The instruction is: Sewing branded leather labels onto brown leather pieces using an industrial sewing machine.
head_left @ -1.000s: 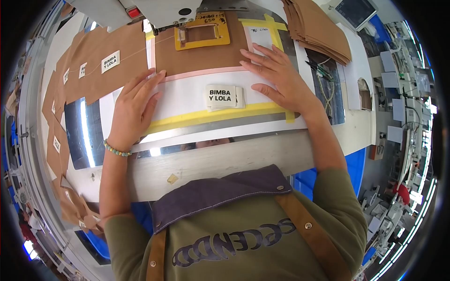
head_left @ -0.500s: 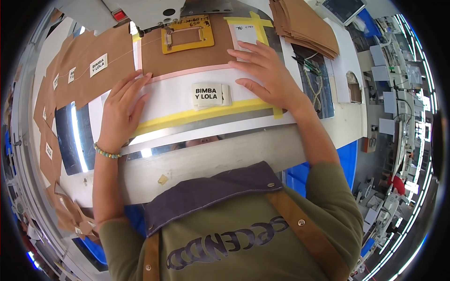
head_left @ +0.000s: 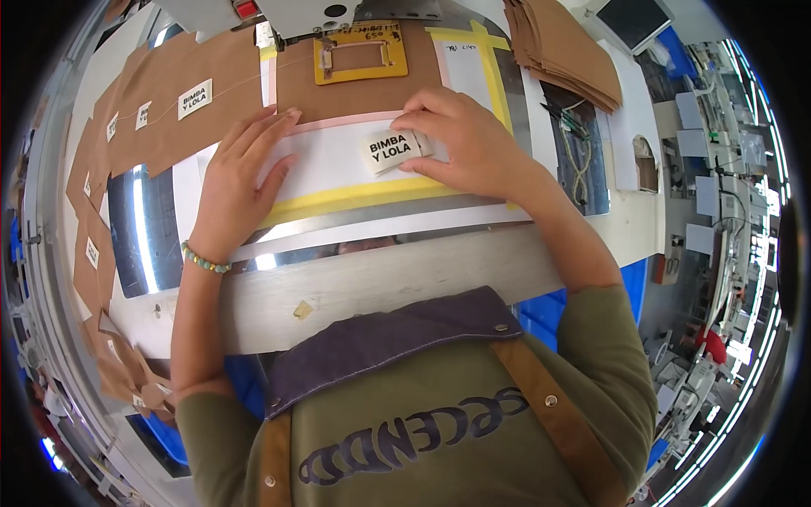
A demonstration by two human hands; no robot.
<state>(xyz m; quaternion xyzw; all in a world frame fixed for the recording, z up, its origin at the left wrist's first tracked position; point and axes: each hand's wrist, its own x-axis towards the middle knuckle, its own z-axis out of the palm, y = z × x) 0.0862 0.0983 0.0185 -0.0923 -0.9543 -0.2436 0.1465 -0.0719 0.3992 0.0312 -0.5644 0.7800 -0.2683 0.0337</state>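
My right hand [head_left: 465, 139] grips a small stack of white fabric labels [head_left: 390, 152] by its right side, thumb below and fingers above. The stack lies tilted over a white sheet [head_left: 325, 165] bordered with yellow tape. Stretched out, the fingers of my left hand [head_left: 241, 173] rest at the pink edge strip [head_left: 325, 120] of a brown flat panel [head_left: 296, 89]; this hand holds nothing. On the panel lies a yellow rectangular frame template [head_left: 359, 77], beyond both hands and under the sewing machine's head [head_left: 291, 15].
Brown pieces with white labels [head_left: 148, 80], joined by thread, trail down the left side. At the far right lies a stack of brown pieces [head_left: 566, 55]. Nearer are a dark tray with tools and cord [head_left: 579, 152] and a white box [head_left: 625, 152]. A screen [head_left: 632, 21] stands behind.
My right hand has come down and left from the panel's edge and closed on the label stack, which is now tilted. The left hand keeps its place on the panel. The whole view has shifted slightly.
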